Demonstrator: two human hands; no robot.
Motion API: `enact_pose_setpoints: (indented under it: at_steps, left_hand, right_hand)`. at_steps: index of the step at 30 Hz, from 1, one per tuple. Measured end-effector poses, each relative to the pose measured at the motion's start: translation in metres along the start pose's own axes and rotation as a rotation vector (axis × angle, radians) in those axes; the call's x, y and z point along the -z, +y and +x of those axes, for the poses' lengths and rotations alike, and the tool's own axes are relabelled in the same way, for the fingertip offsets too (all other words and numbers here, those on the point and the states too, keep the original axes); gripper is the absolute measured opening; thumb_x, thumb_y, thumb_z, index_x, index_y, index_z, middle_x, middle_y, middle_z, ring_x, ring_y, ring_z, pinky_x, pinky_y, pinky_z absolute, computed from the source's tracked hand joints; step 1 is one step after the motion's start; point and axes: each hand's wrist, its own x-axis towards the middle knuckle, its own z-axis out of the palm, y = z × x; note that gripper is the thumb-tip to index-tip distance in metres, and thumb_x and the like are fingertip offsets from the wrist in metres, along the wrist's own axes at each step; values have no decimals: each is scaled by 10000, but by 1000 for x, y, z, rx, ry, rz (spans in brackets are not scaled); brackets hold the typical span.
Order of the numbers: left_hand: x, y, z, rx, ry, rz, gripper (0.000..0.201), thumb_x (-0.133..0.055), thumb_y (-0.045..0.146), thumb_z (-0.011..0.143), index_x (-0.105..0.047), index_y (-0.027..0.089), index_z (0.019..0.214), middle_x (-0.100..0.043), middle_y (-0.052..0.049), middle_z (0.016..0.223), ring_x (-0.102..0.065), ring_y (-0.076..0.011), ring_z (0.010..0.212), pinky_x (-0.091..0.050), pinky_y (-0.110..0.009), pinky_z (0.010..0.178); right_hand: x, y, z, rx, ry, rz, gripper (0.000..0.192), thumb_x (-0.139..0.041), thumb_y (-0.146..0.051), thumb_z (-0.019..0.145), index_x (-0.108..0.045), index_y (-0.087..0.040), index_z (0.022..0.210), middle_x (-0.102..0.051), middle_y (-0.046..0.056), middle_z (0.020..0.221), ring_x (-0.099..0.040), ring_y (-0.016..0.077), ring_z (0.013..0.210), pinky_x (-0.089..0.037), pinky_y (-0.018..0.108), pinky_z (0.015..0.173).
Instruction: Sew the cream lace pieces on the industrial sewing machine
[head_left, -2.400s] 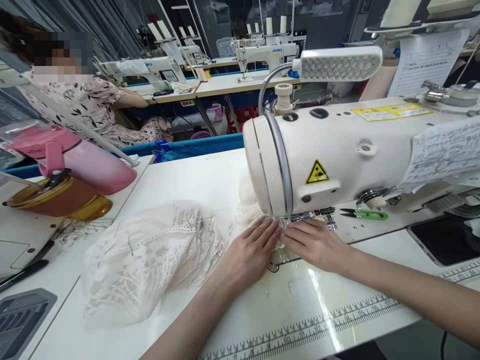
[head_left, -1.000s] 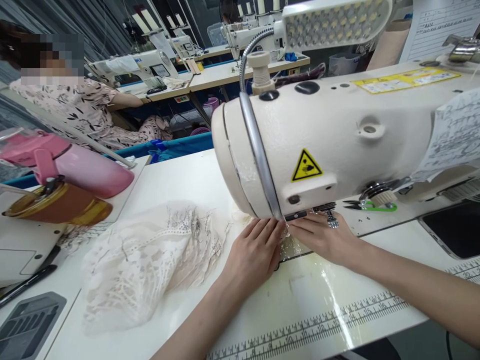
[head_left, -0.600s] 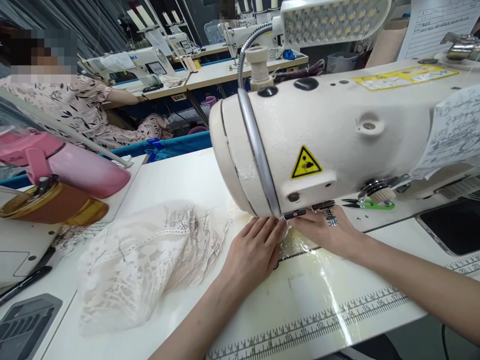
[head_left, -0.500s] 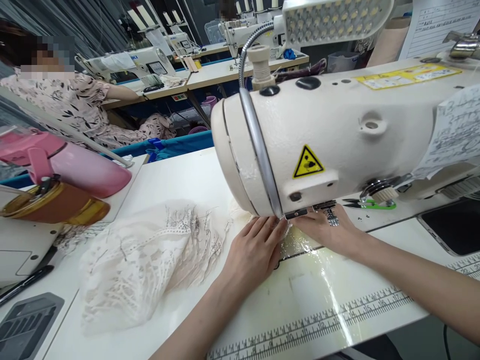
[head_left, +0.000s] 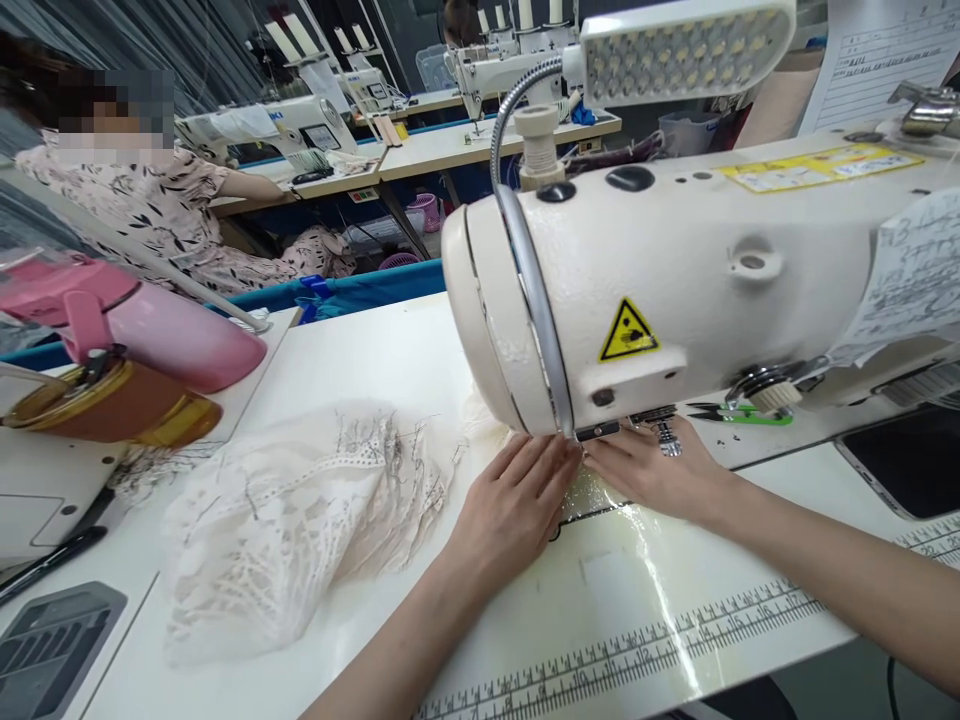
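Note:
My left hand [head_left: 510, 497] rests under the sewing machine head [head_left: 675, 270], its fingers close together and bent down onto pale fabric [head_left: 484, 418] that shows just behind them. Opposite it, my right hand [head_left: 664, 468] reaches in from the right, fingers pressed together beside the presser area. Its fingertips meet those of the left, and what they grip is hidden by the machine head and the hands. The needle cannot be seen. On the left of the table lies a bunched cream lace piece [head_left: 262, 540] with many loose dark thread ends.
Green-handled thread snips [head_left: 750, 414] and a phone [head_left: 907, 460] lie to the right. A printed ruler [head_left: 600, 665] runs along the front edge. At left stand a pink bottle [head_left: 180, 330] and an amber cup [head_left: 112, 400]. A person [head_left: 142, 200] sits beyond, near other machines.
The view has shifted slightly, so the machine head appears a little farther right and lower. Both hands keep nearly the same place, drawn close together under the head.

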Motion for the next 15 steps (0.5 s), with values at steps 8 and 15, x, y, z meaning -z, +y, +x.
enact_pose_setpoints:
  at_steps: [8,15]
  left_hand:
    - [1,4,-2,34,26,-20,391,-475,168,900,-521,65,1275,-600,-109,1264,-585,-219,1155,-523,-346,965]
    - [0,3,-2,88,70,-50,321,-508,193,885,-612,99,1174,-657,-102,1179,-639,-232,1064,-554,-364,914]
  right_hand:
    - [-2,-7,-5,-15,28,-42,252,-443,-290,962,-682,-208,951,-681,29,1071,-592,160,735,-354,362,699]
    - [-6,-11,-4,-57,92,-34,304,-452,-414,963,-673,-212,1018,-697,20,973,-606,171,802,-351,329,754]
